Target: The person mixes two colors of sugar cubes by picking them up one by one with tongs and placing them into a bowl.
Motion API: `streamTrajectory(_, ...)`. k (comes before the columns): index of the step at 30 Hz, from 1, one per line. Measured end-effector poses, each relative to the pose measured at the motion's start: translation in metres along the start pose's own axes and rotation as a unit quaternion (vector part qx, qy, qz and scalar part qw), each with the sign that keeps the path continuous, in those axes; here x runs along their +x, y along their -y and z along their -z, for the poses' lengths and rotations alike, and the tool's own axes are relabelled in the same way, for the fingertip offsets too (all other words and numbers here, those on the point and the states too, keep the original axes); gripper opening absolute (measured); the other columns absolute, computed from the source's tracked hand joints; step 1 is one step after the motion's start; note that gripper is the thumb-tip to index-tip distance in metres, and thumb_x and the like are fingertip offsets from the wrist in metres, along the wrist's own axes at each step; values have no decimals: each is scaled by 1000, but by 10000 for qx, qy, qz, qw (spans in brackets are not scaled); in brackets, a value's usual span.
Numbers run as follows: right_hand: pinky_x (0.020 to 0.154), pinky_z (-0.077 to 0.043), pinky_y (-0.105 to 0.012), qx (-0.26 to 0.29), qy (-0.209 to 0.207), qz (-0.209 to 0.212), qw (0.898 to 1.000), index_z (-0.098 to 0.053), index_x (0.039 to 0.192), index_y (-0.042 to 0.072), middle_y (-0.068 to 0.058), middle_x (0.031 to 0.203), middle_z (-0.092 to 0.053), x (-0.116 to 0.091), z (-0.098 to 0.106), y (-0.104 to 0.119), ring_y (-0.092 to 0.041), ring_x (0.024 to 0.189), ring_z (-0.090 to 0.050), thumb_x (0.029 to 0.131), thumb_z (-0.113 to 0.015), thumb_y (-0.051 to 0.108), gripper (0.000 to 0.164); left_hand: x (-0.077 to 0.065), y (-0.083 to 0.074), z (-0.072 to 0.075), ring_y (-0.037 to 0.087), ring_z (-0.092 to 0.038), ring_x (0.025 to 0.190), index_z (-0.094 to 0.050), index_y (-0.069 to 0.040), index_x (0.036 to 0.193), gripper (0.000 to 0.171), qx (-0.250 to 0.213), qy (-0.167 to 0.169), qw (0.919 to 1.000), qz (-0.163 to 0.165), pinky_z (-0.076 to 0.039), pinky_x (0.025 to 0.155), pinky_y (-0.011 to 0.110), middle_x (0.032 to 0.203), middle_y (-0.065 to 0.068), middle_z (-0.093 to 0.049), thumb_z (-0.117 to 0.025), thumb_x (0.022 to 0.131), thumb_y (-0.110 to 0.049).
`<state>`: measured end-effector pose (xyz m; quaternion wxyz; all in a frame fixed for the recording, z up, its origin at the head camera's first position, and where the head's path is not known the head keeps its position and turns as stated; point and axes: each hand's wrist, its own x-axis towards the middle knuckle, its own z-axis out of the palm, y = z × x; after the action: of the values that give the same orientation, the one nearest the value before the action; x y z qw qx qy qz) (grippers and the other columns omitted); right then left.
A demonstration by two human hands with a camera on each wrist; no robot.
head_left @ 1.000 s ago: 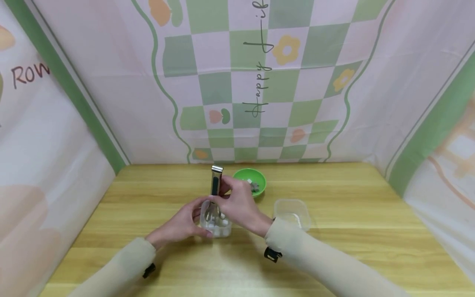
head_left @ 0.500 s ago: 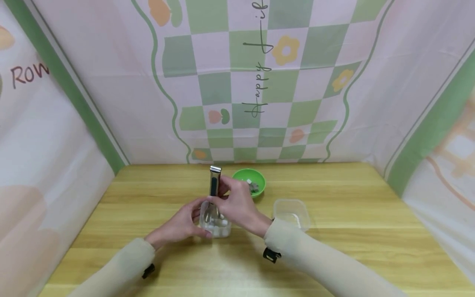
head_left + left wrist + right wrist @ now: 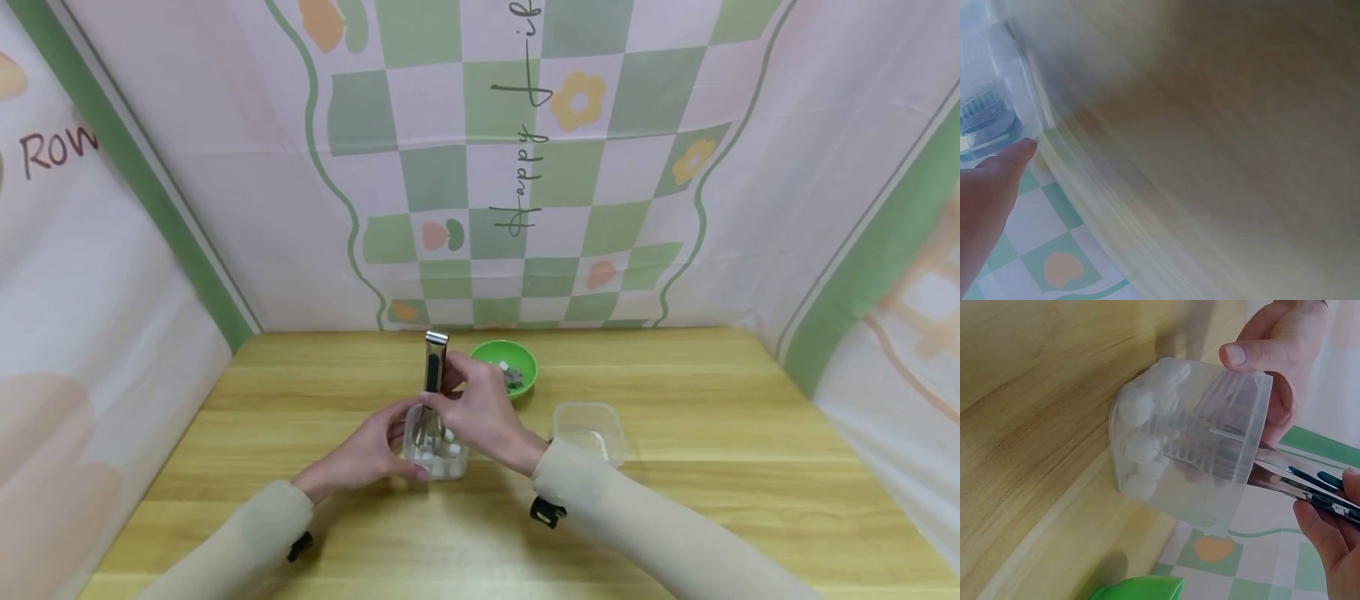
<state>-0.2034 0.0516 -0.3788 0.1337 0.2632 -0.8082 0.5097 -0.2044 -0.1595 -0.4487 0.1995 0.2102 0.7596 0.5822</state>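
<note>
My left hand (image 3: 367,454) holds a clear plastic container (image 3: 1210,487) from its left side, fingers behind and thumb near the front. Several small white pieces (image 3: 1141,450) lie at the container's bottom; their exact kind is unclear. Metal tongs (image 3: 435,367) with dark grip inserts stand nearly upright, their heads down inside the container. Between thumb and fingers, my right hand (image 3: 487,421) pinches the tongs at mid-handle. Through the cloudy wall in the right wrist view, I cannot tell whether the tongs hold a piece. In the left wrist view only the left thumb (image 3: 1004,165) and part of the container show.
Behind my right hand stands a green bowl (image 3: 491,351) with grey pieces and a white one in it. A second clear container (image 3: 588,417) sits to the right on the wooden table (image 3: 712,467). Patterned cloth (image 3: 502,175) hangs behind the table and at both sides.
The tongs have shifted only slightly inside the container. Both hands keep their holds, and the bowl and second container stay in place.
</note>
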Motion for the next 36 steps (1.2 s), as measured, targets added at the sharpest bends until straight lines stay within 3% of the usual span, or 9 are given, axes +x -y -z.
streamTrajectory(15, 63, -62, -25, -76, 89, -56, 9999, -70, 95, 8, 3, 79, -73, 3, 0, 0, -7, 69, -68, 84, -86, -3, 22, -1, 0, 1, 37, -41, 148, -25, -1, 165, 109, 37, -12, 10000, 14, -34, 123, 48, 165, 19, -37, -92, 79, -4)
streamTrajectory(24, 65, -62, -26, 29, -63, -219, 9997, -69, 93, 7, 4, 76, -71, 5, 3, -3, -8, 68, -68, 83, -86, -4, 22, 0, -1, 1, 36, -46, 145, -31, 0, 162, 102, -7, -19, 10000, 55, -37, 122, 49, 158, 18, -47, -91, 80, -2)
streamTrajectory(36, 66, -63, -25, -77, 127, -170, 9997, -70, 96, 5, 2, 79, -72, 3, -3, -8, -8, 70, -68, 84, -84, -5, 21, 0, -1, 1, 37, -44, 146, -30, 0, 162, 103, -42, 21, 10000, 8, -36, 122, 48, 159, 19, -45, -90, 79, 0)
